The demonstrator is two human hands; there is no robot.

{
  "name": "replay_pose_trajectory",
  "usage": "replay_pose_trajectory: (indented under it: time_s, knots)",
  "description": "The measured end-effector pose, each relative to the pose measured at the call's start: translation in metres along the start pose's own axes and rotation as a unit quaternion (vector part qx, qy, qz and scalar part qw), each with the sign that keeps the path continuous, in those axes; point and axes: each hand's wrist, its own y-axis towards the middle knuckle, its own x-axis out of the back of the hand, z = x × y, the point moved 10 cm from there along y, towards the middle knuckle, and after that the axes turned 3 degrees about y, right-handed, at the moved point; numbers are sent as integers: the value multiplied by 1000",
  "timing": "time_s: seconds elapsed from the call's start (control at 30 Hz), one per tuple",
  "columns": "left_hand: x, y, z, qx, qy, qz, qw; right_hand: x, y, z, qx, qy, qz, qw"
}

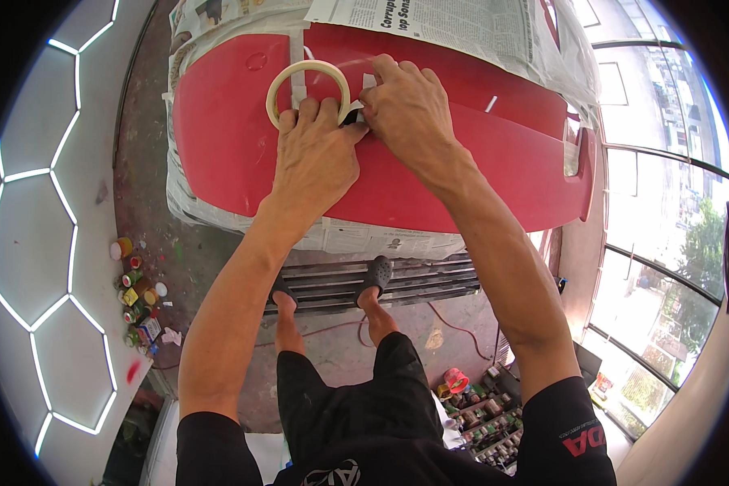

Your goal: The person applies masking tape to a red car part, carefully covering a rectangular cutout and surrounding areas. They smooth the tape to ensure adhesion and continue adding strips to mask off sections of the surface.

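My left hand [312, 158] is closed on a cream roll of masking tape [272, 93], its fingers over the lower rim. The roll lies over a red painted body panel [454, 178] of a vehicle. Right beside it, my right hand [409, 109] has its fingers curled in a pinch near a short pale piece of tape [356, 109]. Between the two thumbs shows a small dark spot that I cannot make out. Another pale strip [297, 44] runs down the panel behind the roll.
Newspaper [470, 36] and cloudy plastic sheeting cover the surface around the red panel. My feet stand on a dark slatted platform [429, 279]. Paint cans [134, 279] sit on the floor at left, and a rack of bottles [490, 421] stands lower right. A hose [462, 328] crosses the floor.
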Motion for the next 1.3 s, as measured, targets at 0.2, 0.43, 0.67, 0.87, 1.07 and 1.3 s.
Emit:
replay_pose_trajectory:
  time_s: [0.2, 0.43, 0.67, 0.87, 1.07, 1.3]
  knots:
    - [14, -4, 1, 25, 8, -22, 999, 1, 9, -27, -87, 141, 0, 986]
    - [56, -83, 13, 131, -68, -86, 985, -5, 15, -44, -130, 181, 51, 974]
    - [44, -213, 15, 269, -212, -52, 938, -5, 15, -45, -118, 158, 58, 979]
    - [49, -257, 0, 302, -445, -40, 842, 19, -56, 67, -53, 464, 179, 866]
    - [57, -218, -31, 247, -402, 27, 881, 22, -139, 123, -147, 599, 250, 746]
    - [36, -187, -19, 331, -582, 137, 730, 84, -126, 103, -41, 474, 34, 879]
